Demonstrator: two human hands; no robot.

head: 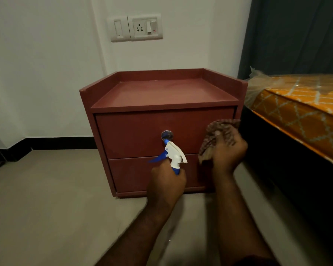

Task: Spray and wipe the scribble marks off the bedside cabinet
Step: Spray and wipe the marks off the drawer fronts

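A reddish-brown bedside cabinet (142,131) with two drawers and a round metal knob (166,134) stands against the white wall. My left hand (166,182) grips a spray bottle (174,154) with a white head and blue trigger; its body is hidden in my fist and its nozzle points at the drawers. My right hand (229,152) holds a bunched brown patterned cloth (217,135) in front of the right side of the upper drawer. I cannot make out any scribble marks on the faces that show.
A bed with an orange patterned mattress (300,112) in plastic wrap stands close on the right, a dark curtain (296,35) behind it. A switch and socket plate (136,27) sits on the wall above the cabinet. Grey floor (46,198) spreads to the left.
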